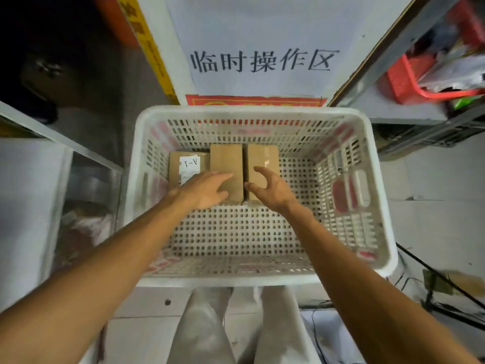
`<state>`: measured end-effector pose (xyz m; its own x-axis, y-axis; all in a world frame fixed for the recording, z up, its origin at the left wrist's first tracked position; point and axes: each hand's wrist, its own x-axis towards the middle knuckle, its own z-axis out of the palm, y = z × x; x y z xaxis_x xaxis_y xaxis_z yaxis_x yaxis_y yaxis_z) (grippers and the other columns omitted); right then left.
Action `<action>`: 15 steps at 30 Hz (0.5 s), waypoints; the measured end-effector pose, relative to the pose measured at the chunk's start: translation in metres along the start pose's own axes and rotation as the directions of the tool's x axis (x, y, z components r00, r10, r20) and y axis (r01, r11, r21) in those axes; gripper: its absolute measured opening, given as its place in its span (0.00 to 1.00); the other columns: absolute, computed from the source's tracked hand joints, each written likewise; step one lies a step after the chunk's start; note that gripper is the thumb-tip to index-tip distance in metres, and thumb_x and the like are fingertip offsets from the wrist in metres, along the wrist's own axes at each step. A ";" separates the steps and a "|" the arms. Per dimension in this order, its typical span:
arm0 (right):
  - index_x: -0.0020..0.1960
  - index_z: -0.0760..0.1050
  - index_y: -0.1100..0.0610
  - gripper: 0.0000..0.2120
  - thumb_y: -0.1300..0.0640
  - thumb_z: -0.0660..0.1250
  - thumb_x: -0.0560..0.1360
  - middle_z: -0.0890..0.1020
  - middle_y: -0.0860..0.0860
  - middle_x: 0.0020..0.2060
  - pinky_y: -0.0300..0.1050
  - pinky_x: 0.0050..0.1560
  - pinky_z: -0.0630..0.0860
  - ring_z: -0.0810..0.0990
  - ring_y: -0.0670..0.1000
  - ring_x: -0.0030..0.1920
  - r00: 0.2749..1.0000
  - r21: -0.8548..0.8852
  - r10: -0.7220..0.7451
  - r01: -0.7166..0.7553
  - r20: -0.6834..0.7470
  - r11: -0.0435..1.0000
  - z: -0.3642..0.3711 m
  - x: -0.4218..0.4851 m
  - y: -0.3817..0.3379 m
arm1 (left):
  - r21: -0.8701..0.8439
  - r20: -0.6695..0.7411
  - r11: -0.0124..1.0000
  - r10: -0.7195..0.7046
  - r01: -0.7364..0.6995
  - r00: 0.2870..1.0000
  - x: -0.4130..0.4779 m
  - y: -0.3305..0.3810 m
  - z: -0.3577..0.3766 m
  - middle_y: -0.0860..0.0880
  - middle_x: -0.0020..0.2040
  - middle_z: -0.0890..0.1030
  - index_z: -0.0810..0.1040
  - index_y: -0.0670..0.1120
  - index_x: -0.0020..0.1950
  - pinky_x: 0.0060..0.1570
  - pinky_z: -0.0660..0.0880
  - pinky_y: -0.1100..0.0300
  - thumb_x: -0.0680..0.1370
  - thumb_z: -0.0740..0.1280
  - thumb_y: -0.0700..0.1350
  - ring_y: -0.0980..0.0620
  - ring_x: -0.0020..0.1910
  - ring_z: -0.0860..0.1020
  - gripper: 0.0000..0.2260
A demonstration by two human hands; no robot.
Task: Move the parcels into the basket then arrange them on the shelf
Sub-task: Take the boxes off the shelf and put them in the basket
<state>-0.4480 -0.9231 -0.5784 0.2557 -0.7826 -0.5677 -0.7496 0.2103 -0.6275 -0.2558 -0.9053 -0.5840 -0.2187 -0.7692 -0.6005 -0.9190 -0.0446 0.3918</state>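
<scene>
White basket (252, 281) on floor, three brown parcels side by side at its far left. Left grip (204, 189): fingers straight and together, lying over near end of middle parcel (226, 158), just beside labelled parcel (181, 160) marked A-1. Right grip (270, 189): fingers spread and curved, holding nothing, over near end of right parcel (262, 156). Contact unclear for both.

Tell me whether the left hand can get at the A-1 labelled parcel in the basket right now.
Probably yes. The left hand is inside the basket, fingers straight, partly over the labelled parcel, whose top is mostly uncovered. The middle parcel stands against it, so a side grip looks tight.
</scene>
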 end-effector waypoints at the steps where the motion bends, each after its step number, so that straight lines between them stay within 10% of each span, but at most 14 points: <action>1: 0.76 0.61 0.54 0.31 0.45 0.65 0.78 0.66 0.55 0.74 0.49 0.70 0.65 0.66 0.56 0.72 0.999 -0.045 -0.031 0.031 0.015 0.998 -0.003 -0.005 -0.009 | -0.007 -0.015 1.000 -0.012 0.012 1.000 -0.010 -0.001 -0.008 0.50 0.77 0.60 0.56 0.55 0.77 0.72 0.60 0.47 0.80 0.61 0.51 0.48 0.75 0.59 0.27; 15: 0.77 0.59 0.50 0.34 0.40 0.66 0.76 0.64 0.55 0.74 0.55 0.71 0.66 0.66 0.59 0.73 0.757 -0.160 -0.583 0.640 0.294 0.751 -0.044 -0.073 -0.220 | -0.326 -0.481 0.897 -0.428 0.297 0.765 -0.248 0.006 -0.139 0.49 0.76 0.62 0.58 0.53 0.77 0.68 0.65 0.54 0.80 0.63 0.48 0.48 0.72 0.65 0.27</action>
<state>-0.3285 -0.9381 -0.3750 0.8102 -0.5430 -0.2209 -0.4974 -0.4372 -0.7494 -0.1617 -0.8036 -0.3355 0.3841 -0.8759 -0.2921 -0.7826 -0.4768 0.4004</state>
